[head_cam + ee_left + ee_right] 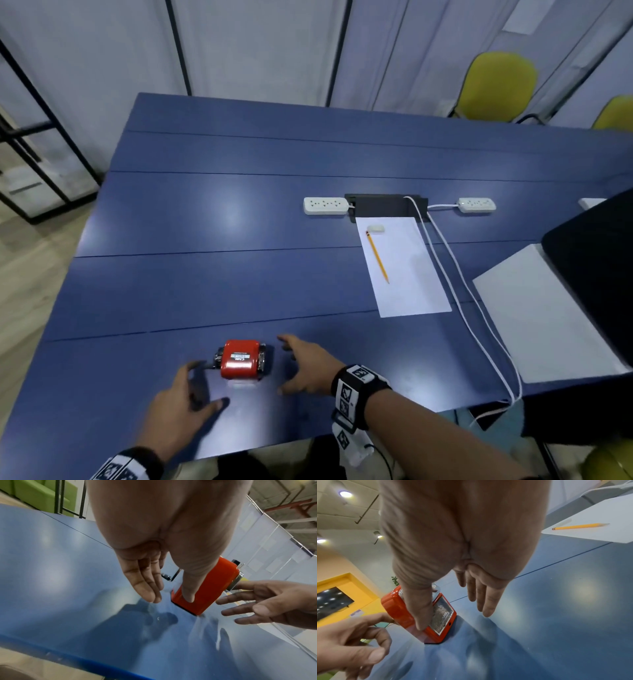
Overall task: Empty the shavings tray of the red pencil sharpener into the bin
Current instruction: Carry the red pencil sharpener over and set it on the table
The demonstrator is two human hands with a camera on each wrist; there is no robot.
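Observation:
The red pencil sharpener stands on the blue table near its front edge. Its crank points left. In the right wrist view its clear shavings tray sits in the body, with shavings inside. My left hand hovers just left of the sharpener, fingers loosely spread by the crank and holding nothing. My right hand hovers just right of it, fingers straight, thumb low. Neither hand grips the sharpener. No bin is in view.
A white sheet with a yellow pencil and an eraser lies at mid-right. Two power strips, white cables, a white pad and a black object lie farther right. Yellow chairs stand behind.

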